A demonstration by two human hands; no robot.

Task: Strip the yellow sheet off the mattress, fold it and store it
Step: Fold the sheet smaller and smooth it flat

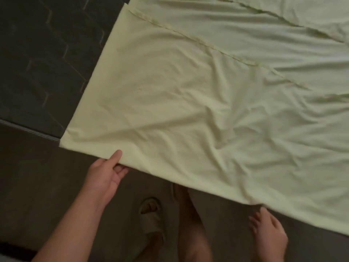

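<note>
Surface: dark mattress (pixel 37 63) with a stitched quilt pattern and a corded piping seam (pixel 28 130) along its near edge. Below the seam is a flat grey-brown area; can't tell if that is the mattress side or floor. Lighting is dim.

Yellow sheet (pixel 207 110) lies on top of the mattress, doubled over. A hemmed edge runs diagonally across the upper layer, with a second one further up right. The middle and right are creased, the left part smoother. The near-left corner sits just past the piping seam, and the near edge hangs over toward the person.

Left hand (pixel 107 174): forearm comes in from bottom left, palm up. It pinches the sheet's near edge close to that corner, thumb (pixel 117 155) on top, fingers tucked under the cloth.

Right hand (pixel 268 235): bottom right, back of hand to the camera, fingers spread, tips at the sheet's near edge. Blurred, so can't tell whether it grasps the cloth or only touches it.

Between the hands: a bare leg (pixel 190 224) and a foot in a pale slipper (pixel 151 218).
</note>
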